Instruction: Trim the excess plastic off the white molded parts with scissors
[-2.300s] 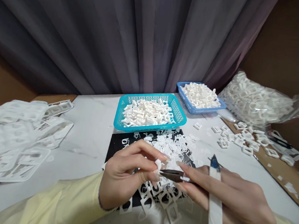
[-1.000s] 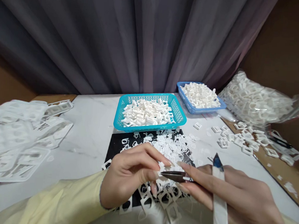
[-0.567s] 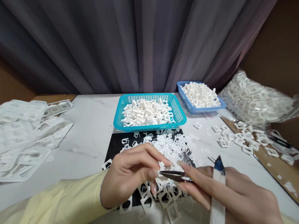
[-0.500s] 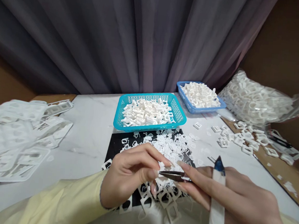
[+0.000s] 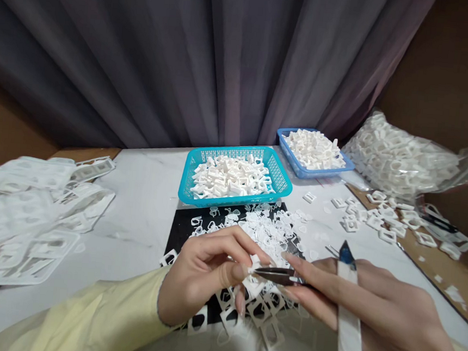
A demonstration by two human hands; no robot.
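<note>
Between thumb and fingers, my left hand (image 5: 208, 277) pinches a small white plastic piece (image 5: 254, 263), partly hidden by the fingertips. My right hand (image 5: 362, 307) is closed around metal pliers or nippers (image 5: 276, 275), whose pointed tip is at that piece. A white strip-like tool with a blue blade-shaped end (image 5: 348, 256) also lies across the fingers of my right hand. Under both hands, thin white scraps (image 5: 270, 228) and square white frames (image 5: 271, 332) cover much of a black mat (image 5: 180, 223).
Beyond the mat stands a turquoise basket (image 5: 184, 179) of white pieces, with a blue basket (image 5: 292, 163) behind it at right. A bag of white parts (image 5: 399, 157) and loose pieces (image 5: 386, 210) lie on the right, flat white sheets (image 5: 21, 217) on the left.
My right hand and the pliers have moved slightly to the right. The blue-ended tool has tilted, its lower end shifting right. My left hand has barely moved.
</note>
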